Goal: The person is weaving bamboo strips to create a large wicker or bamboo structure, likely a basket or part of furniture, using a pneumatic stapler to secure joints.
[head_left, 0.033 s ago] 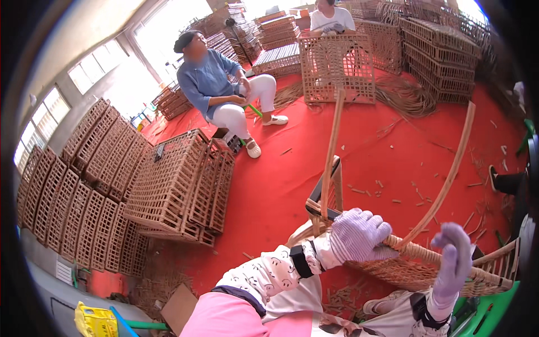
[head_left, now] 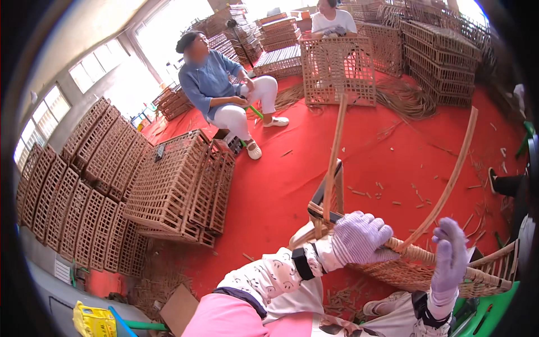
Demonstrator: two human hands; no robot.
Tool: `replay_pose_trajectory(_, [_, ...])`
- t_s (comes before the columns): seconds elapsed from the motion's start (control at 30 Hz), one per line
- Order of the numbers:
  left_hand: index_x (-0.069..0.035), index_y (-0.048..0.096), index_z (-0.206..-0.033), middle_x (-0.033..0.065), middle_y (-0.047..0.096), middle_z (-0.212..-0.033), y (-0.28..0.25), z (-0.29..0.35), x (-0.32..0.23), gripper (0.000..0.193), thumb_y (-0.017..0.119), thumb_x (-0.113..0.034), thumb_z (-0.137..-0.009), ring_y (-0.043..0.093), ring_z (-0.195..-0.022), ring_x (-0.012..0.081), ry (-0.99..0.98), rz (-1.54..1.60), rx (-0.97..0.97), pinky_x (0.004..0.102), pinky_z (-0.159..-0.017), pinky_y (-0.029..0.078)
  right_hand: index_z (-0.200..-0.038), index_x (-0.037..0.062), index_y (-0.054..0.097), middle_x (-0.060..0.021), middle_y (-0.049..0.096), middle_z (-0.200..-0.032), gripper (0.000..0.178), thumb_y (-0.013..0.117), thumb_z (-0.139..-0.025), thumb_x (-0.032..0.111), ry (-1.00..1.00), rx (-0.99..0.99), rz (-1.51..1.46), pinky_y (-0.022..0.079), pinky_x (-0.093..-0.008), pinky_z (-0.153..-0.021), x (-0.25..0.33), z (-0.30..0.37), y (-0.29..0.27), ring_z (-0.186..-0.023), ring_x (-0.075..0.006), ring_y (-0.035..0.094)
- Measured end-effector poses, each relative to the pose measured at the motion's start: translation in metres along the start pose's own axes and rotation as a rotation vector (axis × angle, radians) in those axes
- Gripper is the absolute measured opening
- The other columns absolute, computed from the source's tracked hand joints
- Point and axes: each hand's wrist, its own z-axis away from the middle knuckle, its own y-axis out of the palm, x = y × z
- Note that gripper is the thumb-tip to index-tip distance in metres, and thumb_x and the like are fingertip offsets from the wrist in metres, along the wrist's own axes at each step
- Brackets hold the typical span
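A woven rattan basket [head_left: 387,272] lies across my lap, its rim bound with coiled strip. My left hand [head_left: 362,238], in a purple striped glove, is closed around that wrapped rim [head_left: 420,253]. Two long, flat rattan strips stand up from the basket: a near-straight strip [head_left: 337,149] left of my left hand and a curved strip [head_left: 452,181] rising beside the rim. My right hand [head_left: 451,261], gloved too, is raised just right of the curved strip. Its fingers point upward, and nothing shows in them. A dark-edged corner frame [head_left: 325,194] juts out beyond my left hand.
Stacked woven panels [head_left: 174,182] stand at left, with more stacks [head_left: 441,62] at far right. A person in blue [head_left: 210,84] sits ahead; another in white [head_left: 334,22] sits behind an upright lattice panel [head_left: 337,70]. Rattan offcuts litter the red floor [head_left: 269,191]. A yellow packet [head_left: 95,320] lies lower left.
My right hand has shifted slightly left and its fingers stand a little straighter. The strips sit slightly lower in view. My left hand keeps its hold on the rim.
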Motion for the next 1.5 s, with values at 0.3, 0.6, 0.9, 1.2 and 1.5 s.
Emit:
replay_pose_trajectory(0.3, [-0.01, 0.052, -0.067, 0.0049, 0.05, -0.058, -0.005, 0.014, -0.011, 0.044, 0.061, -0.052, -0.073, 0.055, -0.054, 0.0213, -0.01, 0.044, 0.092, 0.0343, -0.049, 0.043, -0.116, -0.0042, 0.05, -0.0093, 0.062, -0.086, 0.031, 0.052, -0.09, 0.013, 0.367, 0.263, -0.501, 0.047, -0.0272, -0.075, 0.013, -0.001, 0.03, -0.081, -0.0146, 0.059])
replay_pose_trajectory(0.6, [-0.011, 0.051, -0.065, 0.0038, 0.05, -0.057, -0.01, 0.029, -0.018, 0.046, 0.059, -0.056, -0.073, 0.056, -0.055, 0.0212, -0.069, 0.032, 0.05, 0.0344, -0.052, 0.043, -0.105, -0.0042, 0.057, -0.0111, 0.064, -0.089, 0.02, 0.051, -0.088, 0.006, 0.303, 0.476, -0.505, 0.049, -0.0311, -0.082, 0.029, 0.015, 0.027, -0.087, -0.0177, 0.062])
replay_pose_trajectory(0.9, [-0.011, 0.056, -0.072, 0.0035, 0.053, -0.061, -0.016, 0.04, -0.038, 0.043, 0.059, -0.055, -0.071, 0.057, -0.058, 0.0209, -0.137, -0.005, 0.138, 0.0354, -0.054, 0.044, -0.098, -0.0013, 0.055, -0.0148, 0.064, -0.082, 0.032, 0.044, -0.094, 0.028, 0.283, 0.193, -0.813, 0.053, -0.0382, -0.074, 0.021, 0.043, 0.038, -0.077, -0.0254, 0.064])
replay_pose_trajectory(1.2, [-0.009, 0.061, -0.072, 0.0054, 0.056, -0.063, -0.024, 0.041, -0.055, 0.028, 0.059, -0.037, -0.07, 0.058, -0.062, 0.0223, -0.054, -0.048, 0.201, 0.0361, -0.057, 0.045, -0.077, 0.0061, 0.049, -0.001, 0.036, -0.049, 0.034, 0.041, -0.095, 0.034, 0.528, 0.071, -1.093, 0.044, -0.0337, -0.05, 0.043, 0.057, 0.042, -0.043, -0.0146, 0.038])
replay_pose_trajectory(1.5, [-0.012, 0.058, -0.082, 0.0098, 0.063, -0.07, -0.035, 0.038, -0.023, 0.042, 0.068, -0.05, -0.066, 0.064, -0.068, 0.0276, -0.265, 0.097, 0.321, 0.0413, -0.06, 0.05, -0.055, 0.0144, 0.028, -0.0002, 0.021, -0.044, 0.042, 0.037, -0.094, 0.028, 0.569, -0.072, -1.119, 0.035, -0.0371, -0.054, 0.058, 0.037, 0.056, -0.04, -0.0157, 0.023])
